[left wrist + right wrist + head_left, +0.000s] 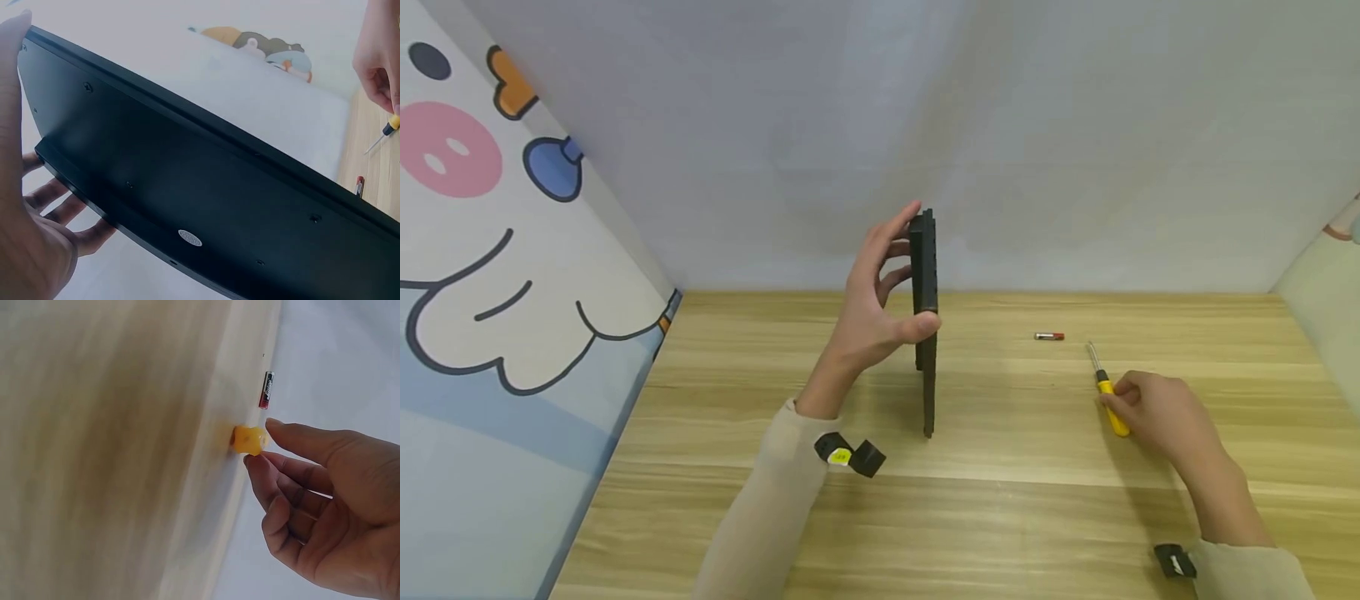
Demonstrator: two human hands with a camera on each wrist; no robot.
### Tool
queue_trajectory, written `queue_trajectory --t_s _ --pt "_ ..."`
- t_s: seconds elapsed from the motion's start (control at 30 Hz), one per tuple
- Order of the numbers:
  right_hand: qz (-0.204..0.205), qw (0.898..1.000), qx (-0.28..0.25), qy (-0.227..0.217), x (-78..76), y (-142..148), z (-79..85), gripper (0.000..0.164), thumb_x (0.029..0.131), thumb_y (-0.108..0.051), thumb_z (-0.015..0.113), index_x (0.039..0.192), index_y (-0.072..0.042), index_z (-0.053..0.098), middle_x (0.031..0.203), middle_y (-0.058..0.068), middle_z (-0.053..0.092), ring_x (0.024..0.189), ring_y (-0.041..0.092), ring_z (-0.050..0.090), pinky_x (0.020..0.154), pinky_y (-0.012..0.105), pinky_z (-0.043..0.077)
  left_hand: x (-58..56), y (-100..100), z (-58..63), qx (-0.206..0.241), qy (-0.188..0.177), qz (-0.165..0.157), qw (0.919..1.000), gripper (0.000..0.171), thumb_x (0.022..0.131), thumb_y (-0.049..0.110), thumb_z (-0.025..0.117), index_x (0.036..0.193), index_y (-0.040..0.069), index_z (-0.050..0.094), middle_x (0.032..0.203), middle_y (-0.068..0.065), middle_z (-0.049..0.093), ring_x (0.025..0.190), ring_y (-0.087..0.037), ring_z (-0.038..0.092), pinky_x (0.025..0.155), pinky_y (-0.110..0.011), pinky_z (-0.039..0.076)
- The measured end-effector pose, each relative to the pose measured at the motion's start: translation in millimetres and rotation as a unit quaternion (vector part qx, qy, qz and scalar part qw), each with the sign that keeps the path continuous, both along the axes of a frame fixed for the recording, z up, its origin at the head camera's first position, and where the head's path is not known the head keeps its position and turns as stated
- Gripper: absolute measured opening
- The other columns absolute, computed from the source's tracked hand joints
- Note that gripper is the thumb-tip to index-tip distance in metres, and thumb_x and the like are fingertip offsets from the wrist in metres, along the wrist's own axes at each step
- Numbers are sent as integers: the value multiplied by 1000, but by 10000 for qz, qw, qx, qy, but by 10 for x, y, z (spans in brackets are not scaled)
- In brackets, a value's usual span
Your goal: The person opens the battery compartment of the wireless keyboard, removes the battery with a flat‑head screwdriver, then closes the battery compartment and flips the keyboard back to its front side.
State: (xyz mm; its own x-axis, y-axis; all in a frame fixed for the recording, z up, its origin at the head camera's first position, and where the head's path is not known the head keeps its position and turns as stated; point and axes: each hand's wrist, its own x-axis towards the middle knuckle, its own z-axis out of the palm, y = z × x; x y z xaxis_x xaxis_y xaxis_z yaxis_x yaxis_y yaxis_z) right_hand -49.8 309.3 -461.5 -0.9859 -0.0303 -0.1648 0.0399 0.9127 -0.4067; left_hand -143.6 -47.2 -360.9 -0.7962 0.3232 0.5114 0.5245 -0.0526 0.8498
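Observation:
My left hand (880, 308) grips a black keyboard (928, 367) by one end, thumb on the near edge and fingers round the far side. It stands on edge, upright, above the wooden table. In the left wrist view its flat underside (206, 181) shows, with several screws and a small oval sticker (190, 237). At the right, my right hand (1165, 412) pinches the yellow handle of a screwdriver (1107, 387) between thumb and fingers. The shaft points away toward the back. From the right wrist only the handle's end (249, 440) is visible.
A small red-and-silver battery (1049, 337) lies on the table (1000, 533) just behind the screwdriver's tip. A pale wall cloth (1000, 125) rises at the table's back edge. To the left stands a panel printed with cartoon figures (512, 317).

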Motion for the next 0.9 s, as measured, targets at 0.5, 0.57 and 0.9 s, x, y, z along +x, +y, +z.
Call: queue_trajectory --t_s 0.5,0.57,0.9 --pt "418 9959 -609 516 -143 -261 47 44 99 -31 67 122 6 67 102 19 75 94 34 71 83 54 57 50 -30 -82 665 111 -70 9977 132 63 88 72 157 2 36 140 -18 43 120 -18 51 101 -36 55" --pt "628 9926 -821 640 -157 -360 39 51 98 -33 70 130 6 64 109 19 73 100 35 69 92 57 55 53 -23 -89 663 107 -54 9977 133 62 88 72 157 3 36 140 -18 43 119 -18 50 101 -37 55" --pt "1485 9780 -1443 254 -251 -863 -72 103 80 -57 82 158 -9 36 154 15 50 140 40 45 110 64 43 84 38 -70 620 187 -41 9979 132 62 88 72 158 5 36 139 -18 42 121 -21 51 102 -42 55"
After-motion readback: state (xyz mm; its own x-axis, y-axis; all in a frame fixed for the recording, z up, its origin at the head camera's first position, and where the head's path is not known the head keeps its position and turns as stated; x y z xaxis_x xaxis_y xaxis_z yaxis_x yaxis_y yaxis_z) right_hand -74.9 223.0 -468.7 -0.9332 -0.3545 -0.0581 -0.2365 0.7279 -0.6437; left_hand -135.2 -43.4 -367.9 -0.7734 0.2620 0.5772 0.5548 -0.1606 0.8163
